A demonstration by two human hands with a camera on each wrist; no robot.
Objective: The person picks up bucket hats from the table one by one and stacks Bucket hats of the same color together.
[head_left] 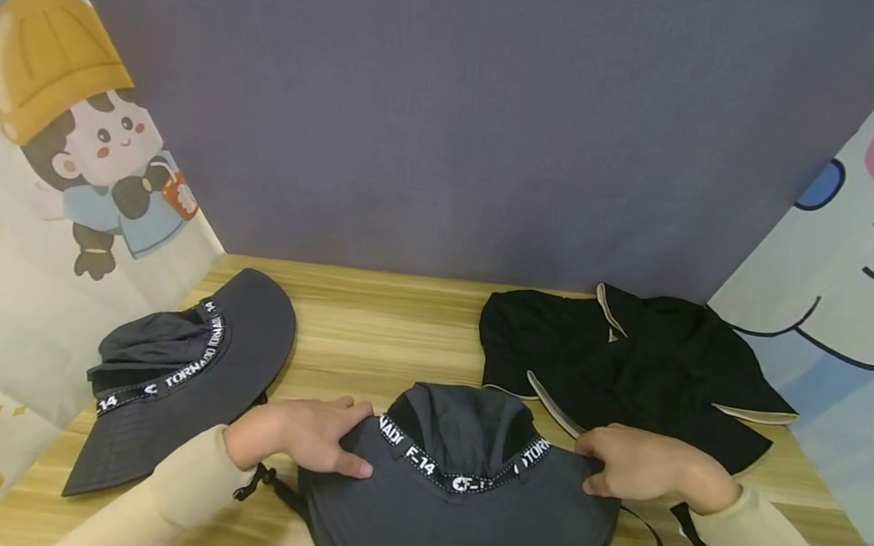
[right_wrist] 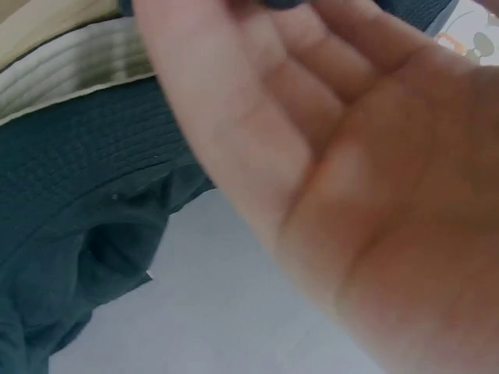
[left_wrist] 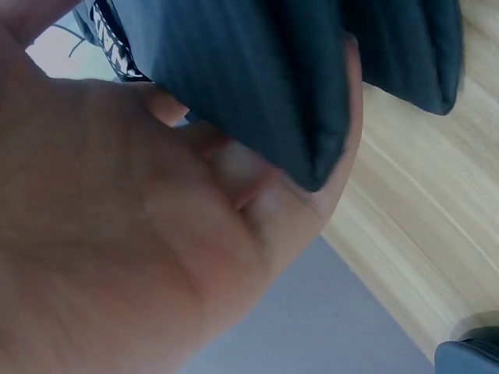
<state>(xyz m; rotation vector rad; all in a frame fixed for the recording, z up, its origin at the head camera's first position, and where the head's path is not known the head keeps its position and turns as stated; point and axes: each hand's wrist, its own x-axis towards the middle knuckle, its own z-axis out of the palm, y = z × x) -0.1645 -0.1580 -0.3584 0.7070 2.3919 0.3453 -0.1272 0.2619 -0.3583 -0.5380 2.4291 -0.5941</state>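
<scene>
A dark grey sun hat [head_left: 459, 521] with a white-lettered band lies at the front middle, its crown away from me and its wide brim toward me. My left hand [head_left: 307, 436] grips the brim's left side, thumb on top. On the opposite side, my right hand [head_left: 643, 465] pinches the brim between thumb and fingers. The left wrist view shows folded dark cloth [left_wrist: 257, 86] against the left fingers. In the right wrist view the curled fingers [right_wrist: 288, 86] hide most of the held edge.
Another dark grey hat [head_left: 253, 337] with the same lettering lies at the left on the wooden table [head_left: 373, 328]. Black hats with beige edging [head_left: 627, 360] lie bunched at the back right, close to my right hand. A grey panel [head_left: 446, 123] rises behind, with printed sheets at both sides.
</scene>
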